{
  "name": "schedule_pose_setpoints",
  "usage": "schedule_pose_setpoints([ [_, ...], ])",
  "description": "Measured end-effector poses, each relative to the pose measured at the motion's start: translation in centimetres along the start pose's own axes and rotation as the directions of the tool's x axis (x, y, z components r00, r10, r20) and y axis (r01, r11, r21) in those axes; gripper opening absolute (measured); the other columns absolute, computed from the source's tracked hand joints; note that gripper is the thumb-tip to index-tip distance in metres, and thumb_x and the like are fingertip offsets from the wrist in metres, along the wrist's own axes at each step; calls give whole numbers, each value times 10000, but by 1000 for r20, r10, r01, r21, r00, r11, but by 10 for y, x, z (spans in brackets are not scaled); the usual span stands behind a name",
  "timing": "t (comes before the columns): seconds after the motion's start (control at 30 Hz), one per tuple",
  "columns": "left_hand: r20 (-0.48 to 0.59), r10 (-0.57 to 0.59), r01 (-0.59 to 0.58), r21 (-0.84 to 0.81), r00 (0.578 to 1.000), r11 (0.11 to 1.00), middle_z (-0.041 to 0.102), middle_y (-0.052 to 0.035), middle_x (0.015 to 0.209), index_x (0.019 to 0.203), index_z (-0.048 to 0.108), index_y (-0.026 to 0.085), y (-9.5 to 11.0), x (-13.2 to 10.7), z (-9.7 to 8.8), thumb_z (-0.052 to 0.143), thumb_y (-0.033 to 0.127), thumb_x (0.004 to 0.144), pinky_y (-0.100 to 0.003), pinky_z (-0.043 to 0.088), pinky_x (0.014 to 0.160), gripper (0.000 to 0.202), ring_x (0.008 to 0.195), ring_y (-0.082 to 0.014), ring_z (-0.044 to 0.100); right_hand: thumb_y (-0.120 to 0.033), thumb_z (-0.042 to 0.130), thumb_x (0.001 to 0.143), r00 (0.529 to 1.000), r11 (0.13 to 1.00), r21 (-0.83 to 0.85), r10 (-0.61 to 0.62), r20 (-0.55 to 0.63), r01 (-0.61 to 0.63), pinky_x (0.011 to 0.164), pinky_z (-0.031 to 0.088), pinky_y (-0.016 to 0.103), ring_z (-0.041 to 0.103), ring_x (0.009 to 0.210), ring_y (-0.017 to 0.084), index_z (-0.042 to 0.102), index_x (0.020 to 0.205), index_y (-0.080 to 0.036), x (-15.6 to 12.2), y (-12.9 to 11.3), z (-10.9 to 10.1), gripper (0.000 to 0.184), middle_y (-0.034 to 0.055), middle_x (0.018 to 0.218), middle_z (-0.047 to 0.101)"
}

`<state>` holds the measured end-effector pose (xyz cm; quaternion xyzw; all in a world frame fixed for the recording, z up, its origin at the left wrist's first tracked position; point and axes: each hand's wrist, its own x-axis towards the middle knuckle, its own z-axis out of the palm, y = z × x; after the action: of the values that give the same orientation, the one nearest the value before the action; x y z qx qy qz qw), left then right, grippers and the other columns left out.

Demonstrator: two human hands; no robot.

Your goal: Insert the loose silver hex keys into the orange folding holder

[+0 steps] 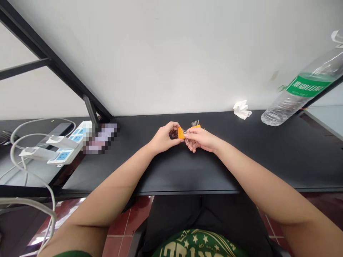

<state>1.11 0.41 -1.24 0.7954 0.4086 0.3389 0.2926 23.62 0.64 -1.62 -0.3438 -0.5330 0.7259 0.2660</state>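
Observation:
In the head view my left hand (166,138) is closed around a small orange holder (181,133), thumb below and fingers above. Several thin metal rods, which look like hex keys, stick out of it on both sides. My right hand (200,139) meets it from the right, its thumb and fingers pinched at the rod ends; a thin metal rod shows at the fingertips. Just behind the right hand is a second orange holder (196,125) with several rods pointing up, its lower part hidden by the hand.
Both hands are over a black tabletop (171,175) against a white wall. Crumpled white tissue (242,109) and a large plastic bottle (297,92) stand at the right. To the left are a power strip (71,142) with plugged-in chargers, white cables, and a blurred-out object (102,138).

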Motion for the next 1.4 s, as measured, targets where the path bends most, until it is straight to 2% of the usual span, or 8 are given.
schedule_pose_setpoints([
  [0.13,60,-13,12,15,998,1000,684,-5,925,1087,573,227,6,-1,1,792,405,804,-316,546,740,399,774,-151,618,-696,707,887,999,987,-157,35,28,-30,480,595,261,692,555,165,619,774,-170,-1,2,-2,545,84,733,703],
  [0.2,63,-9,8,19,998,1000,682,-1,910,1084,580,225,6,-1,1,806,400,799,-310,543,728,404,765,-147,615,-718,685,889,999,984,-179,23,28,-17,474,591,255,698,553,167,629,762,-166,0,3,-3,570,93,733,707],
  [0.5,-5,-9,8,-80,1000,997,693,-10,950,1103,564,226,-3,1,-2,830,362,784,-301,533,726,437,763,-134,598,-659,800,822,996,997,-22,-75,-54,74,376,505,220,605,428,121,604,715,-170,-1,-2,2,538,19,615,643],
  [0.7,5,-33,33,-27,999,999,686,-8,898,1094,580,223,-2,-1,0,832,330,765,-313,542,714,428,737,-139,592,-618,728,910,999,995,-98,25,-24,-27,441,569,229,696,541,161,680,796,-141,-3,-3,-3,493,111,770,736],
  [0.83,4,-20,20,-21,1000,1000,678,-5,909,1097,572,222,-1,-1,-1,819,319,774,-298,534,710,419,742,-134,583,-568,678,966,994,995,4,104,37,-104,455,569,218,692,553,152,684,832,-135,-3,-2,-7,453,112,782,743],
  [0.97,-13,2,-3,-18,1000,1000,669,5,908,1104,561,220,-3,-1,-4,816,325,783,-286,530,722,423,745,-127,584,-551,489,1066,984,970,186,134,121,-155,452,562,232,694,549,156,644,845,-142,-1,-2,-8,490,80,747,719],
  [1.07,-18,8,-8,-12,1000,1000,667,6,905,1102,560,220,-4,-1,-4,824,325,779,-285,523,716,430,739,-127,578,-512,393,1102,981,953,251,143,129,-172,444,554,248,681,523,156,609,803,-145,0,-1,-7,520,56,704,686],
  [1.4,0,8,-8,-130,1000,992,687,-4,922,1077,561,210,5,-2,0,857,294,758,-272,512,711,443,757,-127,591,-497,493,1074,981,954,268,90,174,-135,408,529,253,630,461,142,543,725,-158,1,3,-12,489,32,678,660],
])
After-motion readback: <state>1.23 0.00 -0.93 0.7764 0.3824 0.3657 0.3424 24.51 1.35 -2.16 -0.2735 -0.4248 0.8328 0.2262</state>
